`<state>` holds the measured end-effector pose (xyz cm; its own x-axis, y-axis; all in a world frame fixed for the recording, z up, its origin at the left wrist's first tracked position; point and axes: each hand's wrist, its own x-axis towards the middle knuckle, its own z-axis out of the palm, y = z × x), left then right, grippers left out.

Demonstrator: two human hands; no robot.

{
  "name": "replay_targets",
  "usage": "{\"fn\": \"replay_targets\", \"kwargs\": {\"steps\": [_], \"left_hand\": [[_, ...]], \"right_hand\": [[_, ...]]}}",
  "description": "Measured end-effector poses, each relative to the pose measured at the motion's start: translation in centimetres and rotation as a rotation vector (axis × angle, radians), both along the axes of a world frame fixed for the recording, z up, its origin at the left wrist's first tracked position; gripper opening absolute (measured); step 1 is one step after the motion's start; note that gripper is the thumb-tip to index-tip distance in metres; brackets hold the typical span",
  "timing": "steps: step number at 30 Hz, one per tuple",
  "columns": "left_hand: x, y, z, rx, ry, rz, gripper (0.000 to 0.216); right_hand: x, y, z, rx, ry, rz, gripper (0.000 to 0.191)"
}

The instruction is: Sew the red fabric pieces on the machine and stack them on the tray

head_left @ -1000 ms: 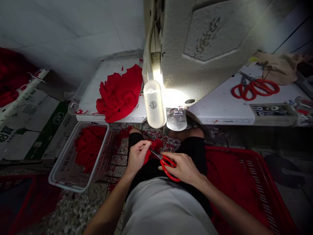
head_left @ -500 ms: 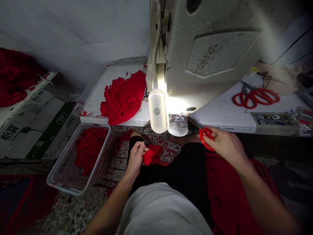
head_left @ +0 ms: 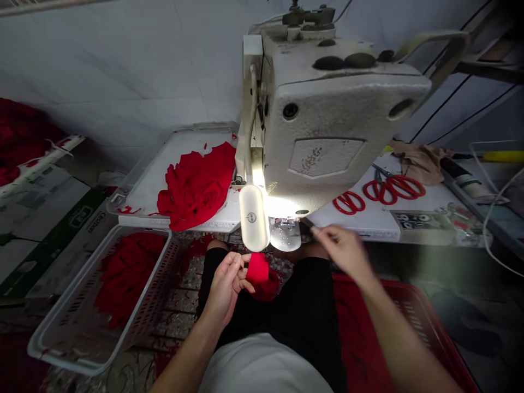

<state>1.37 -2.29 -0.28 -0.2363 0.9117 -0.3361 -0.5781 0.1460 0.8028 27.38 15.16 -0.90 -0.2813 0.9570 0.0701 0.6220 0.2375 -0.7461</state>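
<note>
The right hand (head_left: 346, 251) is no longer carrying the small red scissors (head_left: 349, 202). Half a second ago they were in its grip at the edge of the surface. Now they are lying on the white surface (head_left: 376, 222) right of centre, just left of a larger red pair (head_left: 395, 187). The hand is pulling back from them and hovering at the surface edge below the sewing machine (head_left: 327, 125). It is blurred with motion, so I cannot tell whether its fingers are loose or closing on anything. The cutting with that pair is over for now.

The left hand (head_left: 227, 284) is still pinching the small red cloth piece (head_left: 258, 273) between thumb and fingertips. It is holding it over the lap at lower centre, just under the glowing lamp (head_left: 254, 218) and nearer the machine than a second ago.

At lower left a grey slotted basket (head_left: 45, 349) is sitting on the floor, with red cut pieces (head_left: 126, 273) heaped in its far half. At lower right a red crate (head_left: 429, 311) is lying beside the person's leg, and red cloth (head_left: 360, 333) is showing inside it. On the surface left of the machine a pile of red fabric (head_left: 196, 185) is resting. At the right a shallow tray (head_left: 413, 220) is holding small items too tiny to make out.
</note>
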Motion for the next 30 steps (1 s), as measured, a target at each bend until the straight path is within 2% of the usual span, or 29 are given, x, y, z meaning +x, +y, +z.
{"fn": "replay_targets", "kwargs": {"steps": [2,3,6,9,11,12,13,15,17,19,22,26,30], "left_hand": [[0.4,-0.4,-0.2,0.027,0.093,-0.009,0.033],[0.4,-0.5,-0.3,0.041,0.148,-0.028,0.033],[0.1,-0.5,-0.8,0.075,0.415,-0.08,0.031],[-1.1,0.2,-1.7,0.04,0.831,0.018,0.025],[-1.6,0.9,-2.3,0.036,1.027,0.051,0.015],[-1.6,1.4,-2.5,0.059,1.056,0.016,0.018],[-1.4,1.7,-2.6,0.096,1.037,-0.066,0.024],[-0.5,2.3,-2.6,0.18,0.899,-0.331,0.021],[0.5,2.6,-2.3,0.237,0.729,-0.628,0.031],[1.0,2.6,-1.8,0.238,0.614,-0.786,0.04],[0.5,2.4,-0.7,0.181,0.56,-0.754,0.033],[-0.7,2.3,0.9,0.167,0.628,-0.637,0.026],[-1.3,2.7,1.8,0.302,0.754,-0.558,0.032]], "right_hand": [[-3.0,-5.2,-0.6,-0.465,0.262,0.289,0.048],[-4.4,-7.4,-0.8,-0.608,0.387,0.349,0.046],[-7.0,-11.3,-0.9,-0.774,0.606,0.327,0.042],[-6.8,-11.5,0.1,-0.745,0.541,0.289,0.04],[-5.8,-10.7,1.1,-0.667,0.384,0.385,0.035],[-5.4,-10.2,1.7,-0.617,0.299,0.46,0.032],[-5.0,-9.8,2.2,-0.567,0.221,0.537,0.029],[-4.4,-9.2,3.2,-0.473,0.108,0.654,0.024],[-3.9,-8.7,4.1,-0.41,0.045,0.709,0.021],[-3.4,-8.3,4.8,-0.374,0.02,0.711,0.021],[-2.6,-7.9,5.2,-0.357,0.053,0.625,0.022],[-2.4,-8.2,4.3,-0.514,0.189,0.424,0.029],[-3.4,-8.8,3.8,-0.522,0.325,0.291,0.032]]}}
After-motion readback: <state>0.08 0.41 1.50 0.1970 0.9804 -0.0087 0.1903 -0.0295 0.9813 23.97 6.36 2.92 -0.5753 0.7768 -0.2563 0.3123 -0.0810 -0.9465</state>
